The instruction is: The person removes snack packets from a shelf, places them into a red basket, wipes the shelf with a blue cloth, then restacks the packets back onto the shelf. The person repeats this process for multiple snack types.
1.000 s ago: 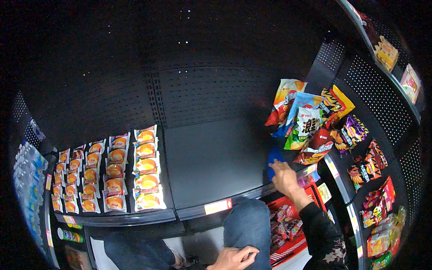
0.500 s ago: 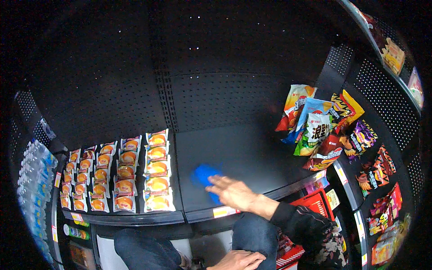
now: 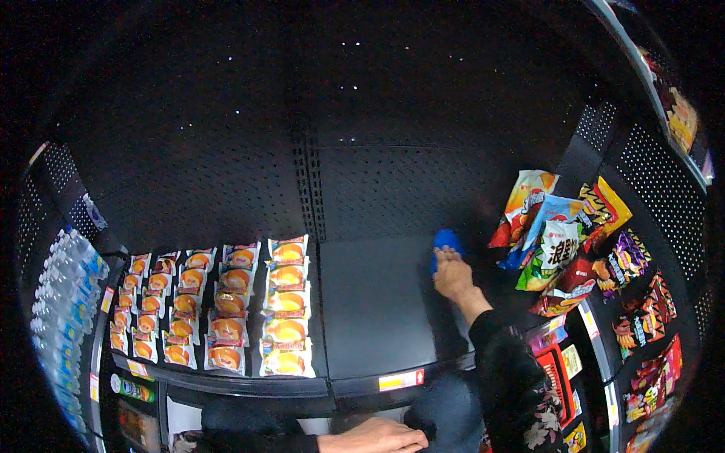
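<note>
Cloth (image 3: pixel 447 240), bright blue, lies on the dark shelf (image 3: pixel 377 317) beneath the right hand (image 3: pixel 455 278), whose fingers spread over it, unclenched; the left hand (image 3: pixel 377 436), loosely half-open with nothing visible in it, rests near the knee (image 3: pixel 449 400).

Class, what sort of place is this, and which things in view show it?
Probably a shop: wrapped snacks sit in neat rows on a dark shelf, labels mark its front edge, and clear bottles stand massed at the left.
</note>
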A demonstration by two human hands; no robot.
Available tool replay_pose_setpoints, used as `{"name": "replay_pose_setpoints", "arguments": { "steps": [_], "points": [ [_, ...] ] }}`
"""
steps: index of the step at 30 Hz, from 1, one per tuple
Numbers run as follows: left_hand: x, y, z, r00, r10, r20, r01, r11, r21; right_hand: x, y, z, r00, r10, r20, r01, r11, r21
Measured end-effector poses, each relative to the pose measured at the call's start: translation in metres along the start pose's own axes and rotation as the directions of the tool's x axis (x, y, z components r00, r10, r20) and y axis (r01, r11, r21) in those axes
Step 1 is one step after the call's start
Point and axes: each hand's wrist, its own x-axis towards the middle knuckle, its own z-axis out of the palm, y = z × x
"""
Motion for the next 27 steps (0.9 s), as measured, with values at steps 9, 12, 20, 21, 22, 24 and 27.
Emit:
{"name": "replay_pose_setpoints", "arguments": {
  "steps": [9, 12, 20, 21, 22, 24, 27],
  "points": [
    [-0.020, -0.037, 0.028, 0.977, 0.126, 0.172, -0.146, 0.983, 0.109, -0.049, -0.169, -0.012, 0.784, -0.621, 0.000, 0.619, 0.781, 0.086],
    [-0.018, -0.040, 0.031, 0.976, 0.134, 0.173, -0.164, 0.971, 0.173, -0.107, -0.175, -0.028, 0.675, -0.735, 0.060, 0.720, 0.675, 0.162],
    [-0.017, -0.031, 0.034, 0.962, 0.188, 0.200, -0.217, 0.967, 0.135, -0.161, -0.065, -0.076, 0.812, -0.578, 0.085, 0.570, 0.815, 0.102],
    [-0.018, -0.030, 0.033, 0.967, 0.178, 0.182, -0.200, 0.974, 0.109, -0.158, -0.050, -0.077, 0.856, -0.512, 0.075, 0.505, 0.858, 0.098],
    [-0.018, -0.029, 0.032, 0.969, 0.183, 0.165, -0.199, 0.976, 0.088, -0.156, -0.039, -0.075, 0.896, -0.442, 0.052, 0.439, 0.897, 0.059],
    [-0.018, -0.029, 0.029, 0.970, 0.196, 0.142, -0.206, 0.976, 0.063, -0.152, -0.021, -0.071, 0.941, -0.337, 0.034, 0.335, 0.941, 0.043],
    [-0.020, -0.030, 0.024, 0.968, 0.210, 0.136, -0.221, 0.973, 0.067, -0.136, -0.011, -0.059, 0.982, -0.187, -0.011, 0.186, 0.968, 0.171]
  ]
}}
